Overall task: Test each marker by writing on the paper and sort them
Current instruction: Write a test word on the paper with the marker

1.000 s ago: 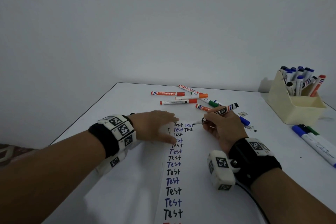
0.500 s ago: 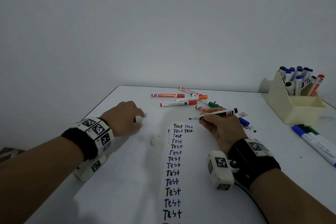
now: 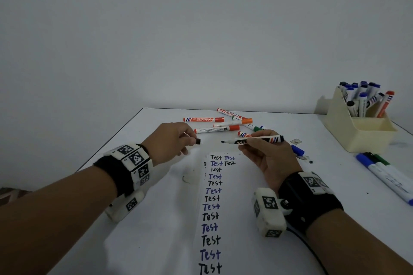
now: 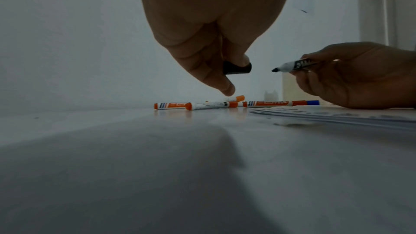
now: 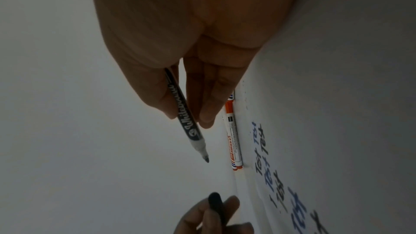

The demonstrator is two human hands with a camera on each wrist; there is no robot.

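Note:
My right hand (image 3: 263, 149) grips an uncapped black marker (image 3: 252, 140) (image 4: 292, 65) (image 5: 186, 122), held level above the table with its tip pointing left. My left hand (image 3: 172, 143) pinches the black cap (image 3: 197, 140) (image 4: 236, 68) (image 5: 216, 204) a short way left of the tip, its open end facing the marker. Below them lies a strip of paper (image 3: 214, 196) (image 5: 292, 184) covered with "Test" written in black and blue. Several orange-capped markers (image 3: 216, 129) (image 4: 211, 105) lie loose behind the hands.
A cream holder (image 3: 362, 131) at the back right holds several blue, black and orange markers. Blue and green markers (image 3: 386, 174) lie at the right edge. A blue cap (image 3: 298, 150) and a small scrap (image 3: 296, 141) lie just right of my right hand.
My right hand lifted the marker off the paper and turned it level. My left hand left the paper, picked the black cap up at the left and brought it toward the tip.

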